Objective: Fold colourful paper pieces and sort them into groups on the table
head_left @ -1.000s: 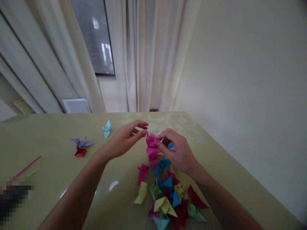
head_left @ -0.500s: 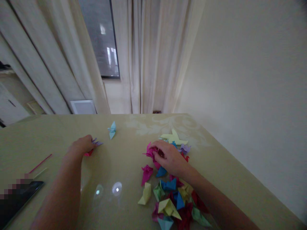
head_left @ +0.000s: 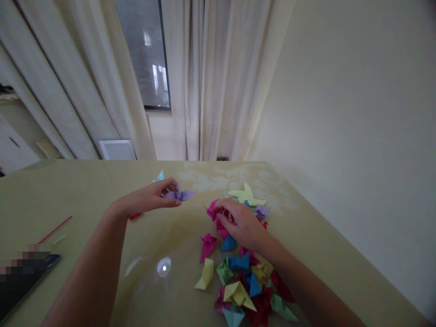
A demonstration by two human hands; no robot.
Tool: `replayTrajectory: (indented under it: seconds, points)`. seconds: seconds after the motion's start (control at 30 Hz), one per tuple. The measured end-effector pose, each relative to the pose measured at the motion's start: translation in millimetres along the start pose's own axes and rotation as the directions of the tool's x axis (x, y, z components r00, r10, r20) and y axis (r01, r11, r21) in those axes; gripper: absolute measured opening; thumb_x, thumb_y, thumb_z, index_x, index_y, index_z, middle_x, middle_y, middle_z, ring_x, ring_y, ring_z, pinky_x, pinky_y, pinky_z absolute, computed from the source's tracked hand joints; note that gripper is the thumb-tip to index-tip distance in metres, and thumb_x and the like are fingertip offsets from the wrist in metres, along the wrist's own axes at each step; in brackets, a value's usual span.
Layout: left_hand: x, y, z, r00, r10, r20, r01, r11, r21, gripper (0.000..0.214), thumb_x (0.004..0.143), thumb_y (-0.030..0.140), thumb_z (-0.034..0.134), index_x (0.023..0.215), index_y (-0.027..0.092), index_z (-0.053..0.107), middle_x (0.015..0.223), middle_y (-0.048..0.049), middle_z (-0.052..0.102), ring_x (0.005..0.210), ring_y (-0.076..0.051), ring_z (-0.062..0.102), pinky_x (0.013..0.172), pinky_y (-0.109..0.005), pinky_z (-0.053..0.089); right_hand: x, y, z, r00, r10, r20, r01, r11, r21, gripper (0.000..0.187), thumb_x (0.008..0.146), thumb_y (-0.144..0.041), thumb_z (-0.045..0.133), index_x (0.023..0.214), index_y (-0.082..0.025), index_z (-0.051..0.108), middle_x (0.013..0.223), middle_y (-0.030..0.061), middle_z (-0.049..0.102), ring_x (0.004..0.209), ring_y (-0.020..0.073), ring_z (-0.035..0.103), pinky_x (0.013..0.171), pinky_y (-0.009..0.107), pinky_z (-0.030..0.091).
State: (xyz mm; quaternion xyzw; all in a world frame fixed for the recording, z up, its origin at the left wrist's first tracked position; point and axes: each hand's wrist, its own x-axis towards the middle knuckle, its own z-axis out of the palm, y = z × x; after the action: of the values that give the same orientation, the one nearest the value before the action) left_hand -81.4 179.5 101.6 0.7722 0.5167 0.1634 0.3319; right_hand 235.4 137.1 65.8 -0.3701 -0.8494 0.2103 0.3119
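Paper crane [head_left: 187, 195]: light, easily creased

Left hand [head_left: 153, 198] pinches this purple one over the table [head_left: 85, 188]; right hand [head_left: 241, 222] curls narrowly at pink folded paper [head_left: 211, 210], grip unclear. Thin folds probably crush readily; hold the thicker body, not the wings.

The left forearm [head_left: 91, 263] slants from near left toward the far middle; the wrist [head_left: 117, 210] bends; the left hand [head_left: 153, 197] points right, thumb below curled fingers, pinching; the right forearm [head_left: 306, 277] slants from near right; the right hand [head_left: 242, 222] points left, knuckles up, fingers curled toward the thumb.
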Motion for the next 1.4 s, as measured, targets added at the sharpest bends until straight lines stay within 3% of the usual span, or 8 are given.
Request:
replayTrajectory:
  seconds: [0.17, 0.3, 0.5, 0.7, 0.8, 1.0, 1.17, 1.4]
  points:
    - [-8, 13, -3.1, 0.992, 0.082, 0.094, -0.07, 0.99, -0.12, 0.041, 0.084, 0.05, 0.071, 0.113, 0.023, 0.061, 0.101, -0.003, 0.069, 0.094, -0.023, 0.064, 0.077, -0.029, 0.047, -1, 4, 8, 0.998, 0.007, 0.056, -0.006, 1.0, -0.027, 0.026, 0.094, -0.004, 0.06, 0.11, -0.021, 0.07, 0.11, 0.0047, 0.074, 0.103, 0.0203, 0.068, 0.093, 0.031, 0.049]
    - [-10, 16, -3.8, 0.985, 0.149, 0.084, -0.131, 0.973, -0.191, 0.041, 0.085, 0.05, 0.074, 0.113, 0.023, 0.062, 0.102, -0.0038, 0.069, 0.093, -0.022, 0.063, 0.078, -0.03, 0.049, -4, 10, 15, 0.982, -0.032, 0.188, 0.061, 0.987, -0.148, 0.037, 0.094, -0.002, 0.055, 0.123, -0.021, 0.067, 0.123, 0.0075, 0.072, 0.114, 0.0212, 0.066, 0.101, 0.032, 0.049]
    - [-11, 27, -2.5, 0.977, 0.179, 0.114, -0.158, 0.972, -0.174, 0.036, 0.086, 0.051, 0.074, 0.104, 0.022, 0.063, 0.101, -0.003, 0.067, 0.094, -0.021, 0.061, 0.078, -0.029, 0.046, -3, 13, 22, 0.963, 0.016, 0.269, 0.083, 0.932, -0.352, 0.026, 0.1, -0.007, 0.055, 0.121, -0.016, 0.069, 0.118, 0.0111, 0.073, 0.11, 0.0241, 0.067, 0.098, 0.034, 0.05]
    - [-9, 40, 2.8, 0.976, 0.176, 0.13, -0.168, 0.984, -0.065, 0.043, 0.086, 0.061, 0.072, 0.097, 0.022, 0.058, 0.088, 0.0011, 0.061, 0.083, -0.019, 0.057, 0.069, -0.028, 0.041, -2, 7, 22, 0.962, 0.041, 0.27, 0.055, 0.939, -0.34, 0.027, 0.103, -0.024, 0.062, 0.129, -0.018, 0.068, 0.118, 0.0121, 0.073, 0.109, 0.0262, 0.067, 0.095, 0.036, 0.05]
    - [-6, 48, 12.8, 0.985, 0.154, 0.077, -0.16, 0.984, 0.084, 0.045, 0.086, 0.062, 0.072, 0.096, 0.022, 0.055, 0.086, 0.001, 0.061, 0.079, -0.019, 0.057, 0.066, -0.029, 0.04, -1, 3, 14, 0.982, 0.022, 0.189, 0.02, 0.977, -0.215, 0.036, 0.099, -0.028, 0.07, 0.134, -0.019, 0.064, 0.115, 0.0103, 0.074, 0.104, 0.0247, 0.068, 0.091, 0.034, 0.051]
    - [8, 77, 55.5, 0.961, 0.27, -0.058, -0.229, 0.898, 0.377, 0.028, 0.092, 0.047, 0.065, 0.094, 0.023, 0.051, 0.095, -0.0039, 0.064, 0.083, -0.023, 0.061, 0.067, -0.031, 0.037, -1, -12, -5, 0.987, 0.059, -0.146, -0.035, 0.986, 0.163, 0.017, 0.101, -0.036, 0.068, 0.109, -0.021, 0.069, 0.085, 0.0003, 0.072, 0.075, 0.0164, 0.067, 0.071, 0.026, 0.05]
    - [13, 89, 73.2, 0.952, 0.284, -0.117, -0.208, 0.875, 0.437, 0.025, 0.094, 0.045, 0.064, 0.097, 0.023, 0.051, 0.105, -0.0081, 0.066, 0.093, -0.027, 0.065, 0.071, -0.034, 0.04, -1, -14, -7, 0.975, 0.037, -0.22, -0.017, 0.996, 0.09, 0.004, 0.097, -0.025, 0.069, 0.099, -0.022, 0.071, 0.086, 0.0011, 0.071, 0.072, 0.0158, 0.065, 0.069, 0.027, 0.05]
    - [17, 70, 56.6, 0.961, 0.239, -0.14, -0.202, 0.951, 0.236, 0.047, 0.087, 0.06, 0.072, 0.112, 0.023, 0.058, 0.108, -0.007, 0.071, 0.087, -0.026, 0.069, 0.072, -0.035, 0.047, 1, -4, -4, 0.979, 0.013, -0.204, -0.017, 1.0, -0.014, 0.009, 0.097, -0.016, 0.064, 0.101, -0.022, 0.071, 0.096, 0.0044, 0.072, 0.083, 0.0184, 0.066, 0.075, 0.029, 0.052]
